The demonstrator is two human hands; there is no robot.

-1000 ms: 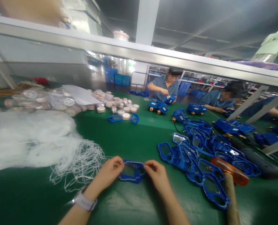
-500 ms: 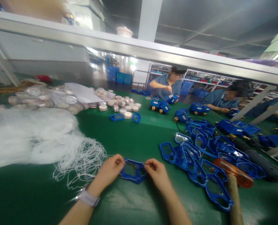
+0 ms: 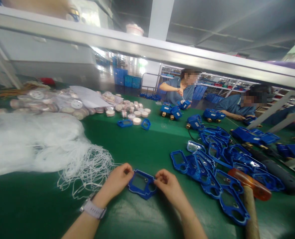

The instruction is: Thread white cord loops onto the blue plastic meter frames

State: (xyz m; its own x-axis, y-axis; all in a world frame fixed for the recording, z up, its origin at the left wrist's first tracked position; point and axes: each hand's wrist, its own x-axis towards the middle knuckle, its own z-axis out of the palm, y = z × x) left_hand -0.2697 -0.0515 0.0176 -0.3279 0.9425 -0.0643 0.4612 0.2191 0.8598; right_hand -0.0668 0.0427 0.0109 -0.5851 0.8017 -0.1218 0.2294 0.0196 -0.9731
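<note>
Between my hands a blue frame [image 3: 142,193] with a rectangular window and a round hole lies on or just above the green table [image 3: 127,219]. My left hand [image 3: 119,177] pinches its left upper corner, with a pale-strapped watch [image 3: 94,209] on the wrist. At the frame's right end my right hand [image 3: 166,181] has its fingers curled, thumb and fingertips on the edge. A tangle of white string [image 3: 90,169] lies just left of my left hand, one strand reaching toward its fingers.
Many blue frames [image 3: 233,205] are piled at the right beside an orange-headed mallet [image 3: 249,184]. White rolls [image 3: 136,121] and clear plastic bags [image 3: 37,146] occupy the left. Two people [image 3: 172,89] [image 3: 233,103] work across the table under a metal beam [image 3: 137,43].
The blue frame has tilted slightly, its right end lower. My right hand's fingers have shifted a little at its edge. The view has moved slightly.
</note>
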